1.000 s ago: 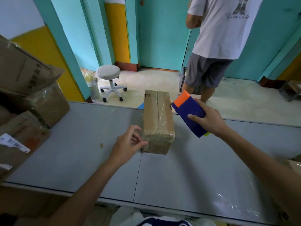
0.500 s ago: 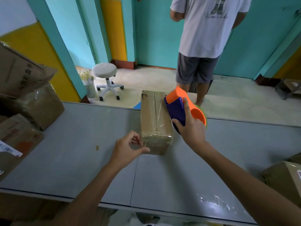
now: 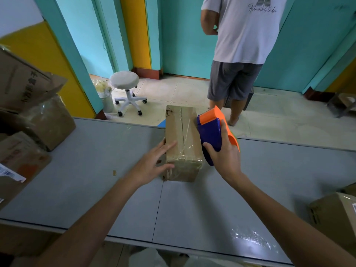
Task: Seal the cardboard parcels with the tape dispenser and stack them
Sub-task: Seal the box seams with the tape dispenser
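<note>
Cardboard comes first at the near right: a closed box (image 3: 333, 211), well to the right of the right hand (image 3: 225, 157) and nearer than it, its contents unseen.

Next out, the left hand (image 3: 152, 164) lies flat with its fingers straight and spread. The fingertips touch the parcel (image 3: 183, 135) along its left top edge and the thumb touches its near left face, but nothing is clasped. The right hand is curled round the tape dispenser (image 3: 211, 132), thumb on the blue body, which sits just beside the parcel's right flank. I cannot tell whether it touches.

The parcel lies between the two hands on the grey table (image 3: 96, 189), long axis running away from them. It looks like stiff board and probably light. Glossy film covers the top and near end, so bare fingers may slide there. The near corners look crumpled and softer. Taking it by the two long sides, palms flat, seems the safest hold. The dispenser is hard plastic with a toothed edge at its far orange tip, beyond the fingers.

The parcel is taped shut, so nothing inside shows. Far to the left of the open hand is a pile of cartons (image 3: 44, 122), one film-wrapped. An open-flapped carton (image 3: 21, 83) stands above them, its inside hidden.

Beyond the table stand a white stool (image 3: 124, 80) and a person (image 3: 242, 35) facing away.
</note>
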Demonstrator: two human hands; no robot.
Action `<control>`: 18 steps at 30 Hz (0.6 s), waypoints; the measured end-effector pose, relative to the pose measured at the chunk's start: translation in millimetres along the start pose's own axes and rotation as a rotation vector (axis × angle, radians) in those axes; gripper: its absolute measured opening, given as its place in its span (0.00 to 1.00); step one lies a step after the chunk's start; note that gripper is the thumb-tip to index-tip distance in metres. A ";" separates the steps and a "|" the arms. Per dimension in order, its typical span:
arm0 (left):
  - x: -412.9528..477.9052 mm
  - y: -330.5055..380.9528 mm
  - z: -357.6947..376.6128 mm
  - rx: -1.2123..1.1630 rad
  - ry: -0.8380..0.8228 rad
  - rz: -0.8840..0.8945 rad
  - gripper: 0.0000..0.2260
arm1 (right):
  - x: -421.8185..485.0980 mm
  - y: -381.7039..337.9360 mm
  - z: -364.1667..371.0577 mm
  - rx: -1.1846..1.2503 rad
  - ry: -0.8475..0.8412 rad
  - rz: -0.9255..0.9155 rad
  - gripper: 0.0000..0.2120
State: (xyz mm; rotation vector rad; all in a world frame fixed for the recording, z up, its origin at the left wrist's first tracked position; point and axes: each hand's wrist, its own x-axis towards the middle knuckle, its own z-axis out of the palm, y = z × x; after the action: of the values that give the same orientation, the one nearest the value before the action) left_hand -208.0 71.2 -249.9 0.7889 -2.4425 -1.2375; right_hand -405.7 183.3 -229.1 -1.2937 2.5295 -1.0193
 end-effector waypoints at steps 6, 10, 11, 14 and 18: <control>-12.8 5.0 23.0 0.086 0.305 0.061 0.29 | -1.5 0.0 0.3 0.026 -0.015 0.012 0.39; -12.8 11.1 28.9 0.200 0.356 0.032 0.26 | -1.2 3.0 -4.3 0.040 -0.049 0.002 0.40; -12.2 13.2 27.2 0.211 0.340 0.024 0.25 | -0.3 3.7 -7.1 0.069 -0.075 0.014 0.40; -12.2 11.8 8.7 0.177 0.332 0.001 0.24 | 1.5 6.4 -19.9 0.178 -0.134 0.041 0.39; -20.5 0.6 -39.0 0.103 0.475 -0.098 0.26 | 9.2 18.3 -36.1 0.201 -0.007 0.071 0.37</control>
State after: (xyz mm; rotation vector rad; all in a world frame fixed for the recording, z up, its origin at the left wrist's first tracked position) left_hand -172.8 58.3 -226.7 1.0986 -2.1082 -0.8368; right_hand -437.9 202.2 -211.1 -1.1429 2.3767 -1.2144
